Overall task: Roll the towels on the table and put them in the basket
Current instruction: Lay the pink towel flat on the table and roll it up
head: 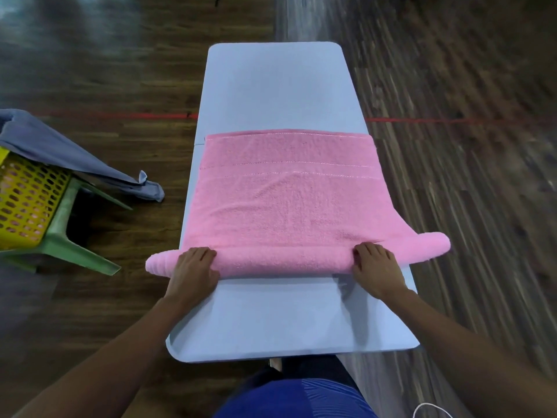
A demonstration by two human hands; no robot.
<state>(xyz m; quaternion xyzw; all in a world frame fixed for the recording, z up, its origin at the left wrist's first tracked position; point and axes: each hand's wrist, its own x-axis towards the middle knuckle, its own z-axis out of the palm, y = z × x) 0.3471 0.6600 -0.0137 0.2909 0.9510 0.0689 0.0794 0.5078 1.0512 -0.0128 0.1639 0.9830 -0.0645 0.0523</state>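
Our left hand and right hand curl their fingers over the rolled edge of the towel on the table. If we push unevenly, the roll may skew and loosen.

yellow basket cropped at left edge

We see the towel as pink terry cloth, fuzzy and fully matt, with flatter stitched bands running across it. The desk looks to us like a smooth, pale, plastic-like surface with a dull finish. We read the floor as dark wood planks with a faint sheen. The basket is yellow perforated plastic, the stool is smooth green plastic, and the grey cloth is thin, smooth fabric.
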